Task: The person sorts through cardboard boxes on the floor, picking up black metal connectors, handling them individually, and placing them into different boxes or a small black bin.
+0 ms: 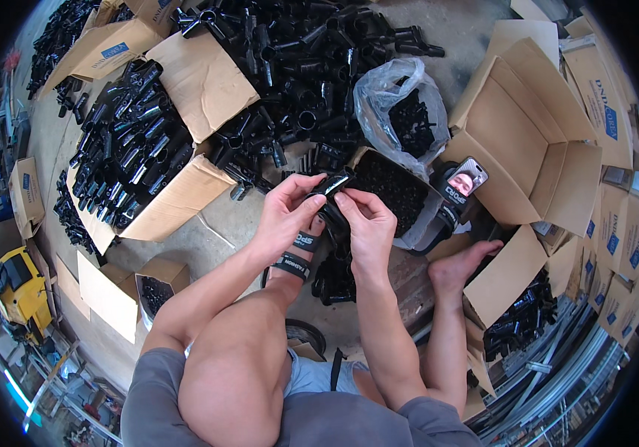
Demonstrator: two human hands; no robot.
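Left hand (pixel 287 212): thumb and fingers pinched on a glossy black fitting (pixel 334 181), just above frame centre | Right hand (pixel 370 223): thumb and fingertips clamped on its right side | Room: grey floor (pixel 204 253) shows between left forearm (pixel 219 279) and heaped carton's (pixel 178 200) lower edge; small black bits (pixel 389 195) crowd just beside right hand
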